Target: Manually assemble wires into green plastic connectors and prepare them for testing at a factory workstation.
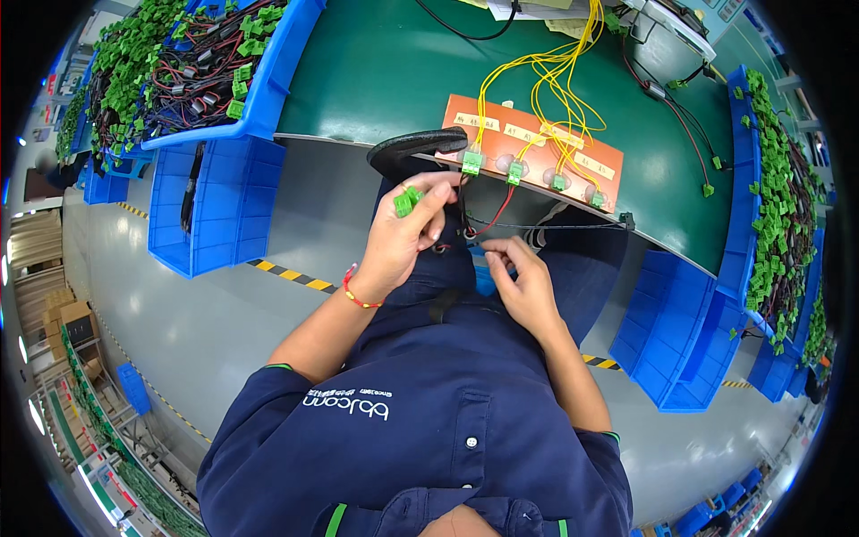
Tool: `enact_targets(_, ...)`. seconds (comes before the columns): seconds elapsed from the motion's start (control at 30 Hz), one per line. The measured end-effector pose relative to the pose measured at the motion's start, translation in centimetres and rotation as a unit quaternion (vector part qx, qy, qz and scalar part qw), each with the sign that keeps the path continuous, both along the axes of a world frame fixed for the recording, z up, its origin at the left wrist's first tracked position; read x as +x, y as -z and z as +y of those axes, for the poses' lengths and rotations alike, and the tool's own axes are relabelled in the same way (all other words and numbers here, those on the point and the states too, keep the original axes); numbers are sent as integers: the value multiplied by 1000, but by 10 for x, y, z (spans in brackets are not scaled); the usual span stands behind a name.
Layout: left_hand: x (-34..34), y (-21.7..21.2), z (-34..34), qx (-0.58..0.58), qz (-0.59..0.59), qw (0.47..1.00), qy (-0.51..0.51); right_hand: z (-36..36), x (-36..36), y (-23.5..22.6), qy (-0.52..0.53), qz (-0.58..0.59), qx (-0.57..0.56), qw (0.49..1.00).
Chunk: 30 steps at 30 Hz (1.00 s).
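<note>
My left hand [404, 231] is closed around a green plug-in terminal connector [408, 201], in front of the bench edge. An orange test board [537, 174] lies along that edge, with several green connectors on its near side. One of these, a green connector [516, 172], has a red wire [504, 208] curving down between my hands. Dark wires run close to my left fingertips; whether the fingers grip them I cannot tell. To the right, my right hand [526, 285] has thumb and forefinger drawn together near the wire ends. What they hold, if anything, is too small to see.
Yellow wires [559, 76] rise from the board across the green bench top [385, 72]. Blue bins [268, 80] heaped with green connectors and dark cables flank the bench at left and right. A black curved loop [394, 152] overhangs the edge. A loose cable [689, 134] lies at right.
</note>
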<state>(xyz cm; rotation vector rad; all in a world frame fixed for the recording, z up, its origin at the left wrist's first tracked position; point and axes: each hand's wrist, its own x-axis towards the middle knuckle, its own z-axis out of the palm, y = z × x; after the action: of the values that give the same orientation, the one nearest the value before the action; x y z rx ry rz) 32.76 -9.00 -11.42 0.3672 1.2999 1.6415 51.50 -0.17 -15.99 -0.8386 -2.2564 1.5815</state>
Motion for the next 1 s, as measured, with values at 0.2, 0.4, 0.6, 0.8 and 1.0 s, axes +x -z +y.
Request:
enact_targets(0.2, 19, 14, -12, -31, 75, 975, 206, 4, -13, 13, -47, 59, 63, 995)
enact_targets(0.4, 21, 11, -10, -28, 38, 977, 209, 32, 20, -4, -132, -6, -120, 984)
enact_targets(0.6, 19, 15, -18, -44, 85, 992, 84, 68, 86, -59, -5, -63, -76, 995)
enact_targets(0.8, 42, -23, -16, 78, 289, 954, -24, 50, 72, -86, 29, 149, -207, 967)
enact_targets(1.0, 64, -30, 13, 117, 345, 920, 143, 37, 27, -74, 81, 245, -322, 911)
